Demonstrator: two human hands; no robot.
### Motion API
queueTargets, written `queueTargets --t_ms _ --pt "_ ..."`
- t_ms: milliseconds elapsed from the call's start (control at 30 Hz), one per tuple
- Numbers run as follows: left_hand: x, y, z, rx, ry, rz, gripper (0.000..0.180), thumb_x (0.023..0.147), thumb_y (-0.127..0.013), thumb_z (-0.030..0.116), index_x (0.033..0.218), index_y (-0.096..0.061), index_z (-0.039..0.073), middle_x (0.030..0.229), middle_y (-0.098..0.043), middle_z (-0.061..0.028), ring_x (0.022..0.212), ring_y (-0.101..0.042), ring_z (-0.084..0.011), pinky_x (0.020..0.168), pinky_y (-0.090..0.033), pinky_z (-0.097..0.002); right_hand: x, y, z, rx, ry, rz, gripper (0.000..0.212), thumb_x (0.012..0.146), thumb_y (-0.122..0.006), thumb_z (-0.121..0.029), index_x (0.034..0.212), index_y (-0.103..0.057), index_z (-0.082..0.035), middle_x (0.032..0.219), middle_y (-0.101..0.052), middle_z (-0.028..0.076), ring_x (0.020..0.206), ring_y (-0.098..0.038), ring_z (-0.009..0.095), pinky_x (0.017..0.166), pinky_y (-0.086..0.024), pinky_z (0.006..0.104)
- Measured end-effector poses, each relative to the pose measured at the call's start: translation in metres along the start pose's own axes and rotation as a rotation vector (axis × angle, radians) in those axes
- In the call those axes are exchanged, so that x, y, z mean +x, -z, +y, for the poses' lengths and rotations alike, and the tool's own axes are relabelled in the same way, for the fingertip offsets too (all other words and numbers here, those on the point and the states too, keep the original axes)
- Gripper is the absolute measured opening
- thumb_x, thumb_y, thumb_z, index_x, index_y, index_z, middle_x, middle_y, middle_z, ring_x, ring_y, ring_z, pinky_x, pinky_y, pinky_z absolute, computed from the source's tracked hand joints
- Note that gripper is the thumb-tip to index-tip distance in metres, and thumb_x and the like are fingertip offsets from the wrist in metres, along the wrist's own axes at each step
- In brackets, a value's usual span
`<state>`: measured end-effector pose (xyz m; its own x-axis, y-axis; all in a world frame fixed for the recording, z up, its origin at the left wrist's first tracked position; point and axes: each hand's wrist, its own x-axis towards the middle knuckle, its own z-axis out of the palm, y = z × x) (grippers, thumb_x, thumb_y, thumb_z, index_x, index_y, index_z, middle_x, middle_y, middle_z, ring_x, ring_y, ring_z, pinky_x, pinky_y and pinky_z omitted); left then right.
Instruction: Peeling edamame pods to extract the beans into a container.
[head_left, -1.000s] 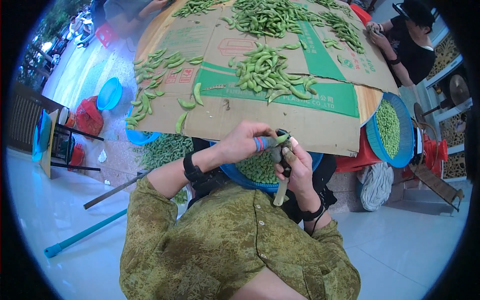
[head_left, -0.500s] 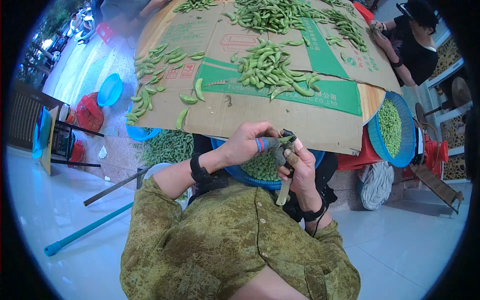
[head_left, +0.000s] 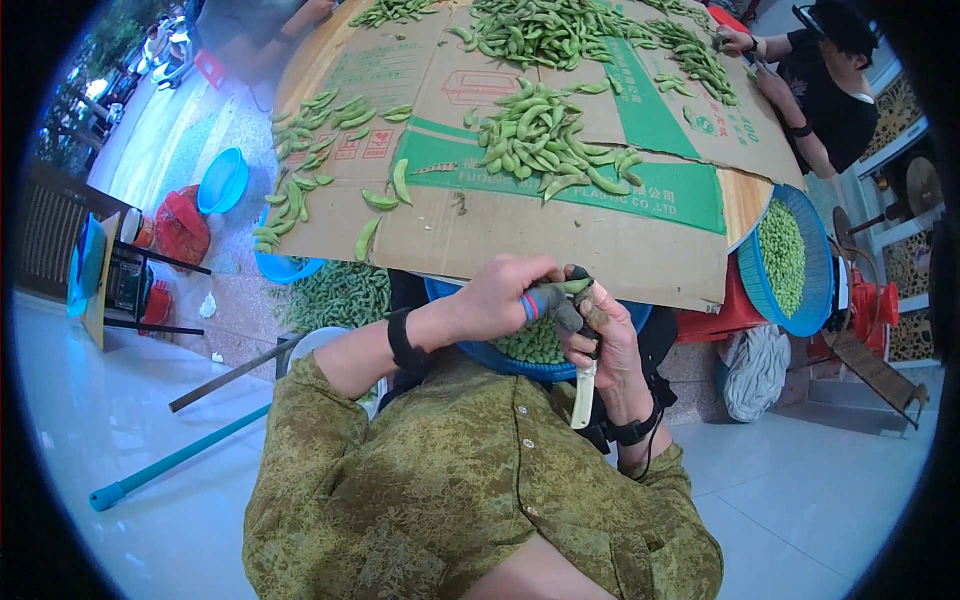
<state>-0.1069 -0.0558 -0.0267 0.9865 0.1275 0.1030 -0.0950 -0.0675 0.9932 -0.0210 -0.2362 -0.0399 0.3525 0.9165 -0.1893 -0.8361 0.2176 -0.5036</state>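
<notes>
Both your forearms come up from the bottom and meet in the middle, elbows bent, olive sleeves pushed back. Your left hand [head_left: 497, 298] is curled shut, fingers [head_left: 535, 300] pinched toward the right. Your right hand [head_left: 607, 335] is clenched too, wrist bent upward, a dark band on each wrist.

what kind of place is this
Probably an informal outdoor or open-front pod-shelling spot: green pods heaped on a cardboard-covered table, blue basins of shelled beans, another worker seated nearby.
</notes>
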Motion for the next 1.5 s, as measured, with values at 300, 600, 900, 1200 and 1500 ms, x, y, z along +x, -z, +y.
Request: queueTargets --t_ms 300,600,900,1200,1500 --pt "-0.006 0.012 0.021 1.049 -0.66 -0.068 0.014 0.067 -0.058 0.004 0.08 -0.052 0.002 0.067 -0.047 -0.0106 0.057 -0.054 -0.0265 0.051 -0.045 -0.0371 0.0 0.0 -0.001 0.186 -0.15 -0.114 0.045 0.089 -0.06 -0.012 0.132 -0.046 -0.007 0.093 -0.058 0.008 0.045 -0.032 0.005 0.036 -0.028 0.0166" --pt "0.001 0.014 0.025 0.956 -0.766 0.01 0.024 0.058 -0.062 0.012 0.077 -0.051 0.003 0.066 -0.045 -0.0084 0.054 -0.051 -0.0257 0.046 -0.041 -0.0361 0.003 -0.009 -0.003 0.256 -0.229 -0.214 0.048 0.088 -0.06 -0.013 0.133 -0.043 -0.008 0.097 -0.058 0.012 0.042 -0.031 0.004 0.034 -0.027 0.0155" --pt "0.0 -0.007 0.018 0.463 -0.436 0.246 0.013 0.076 -0.062 0.014 0.08 -0.057 0.002 0.066 -0.055 -0.0121 0.06 -0.058 -0.0299 0.052 -0.043 -0.0355 0.001 -0.018 0.005 0.155 -0.05 -0.112 0.032 0.092 -0.055 -0.012 0.122 -0.049 -0.005 0.078 -0.055 0.009 0.042 -0.033 0.005 0.034 -0.029 0.0175" --pt "-0.001 -0.001 0.012 0.048 0.011 -0.022 0.016 0.092 -0.058 0.014 0.102 -0.06 0.002 0.08 -0.057 0.0016 0.071 -0.051 -0.0062 0.063 -0.044 -0.0239 -0.004 -0.018 0.0 -0.684 0.289 0.074 0.036 0.096 -0.046 -0.01 0.13 -0.047 0.003 0.076 -0.055 0.005 0.044 -0.043 0.008 0.037 -0.033 0.0201" --pt "-0.001 -0.011 0.004 0.073 0.051 -0.003 0.014 0.087 -0.053 0.003 0.1 -0.053 0.0 0.089 -0.055 -0.0014 0.085 -0.052 -0.0078 0.076 -0.045 -0.0238 -0.013 -0.017 0.0 -0.753 0.24 0.078 0.037 0.093 -0.049 -0.003 0.129 -0.048 0.002 0.069 -0.051 0.001 0.045 -0.043 0.005 0.039 -0.032 0.0186"
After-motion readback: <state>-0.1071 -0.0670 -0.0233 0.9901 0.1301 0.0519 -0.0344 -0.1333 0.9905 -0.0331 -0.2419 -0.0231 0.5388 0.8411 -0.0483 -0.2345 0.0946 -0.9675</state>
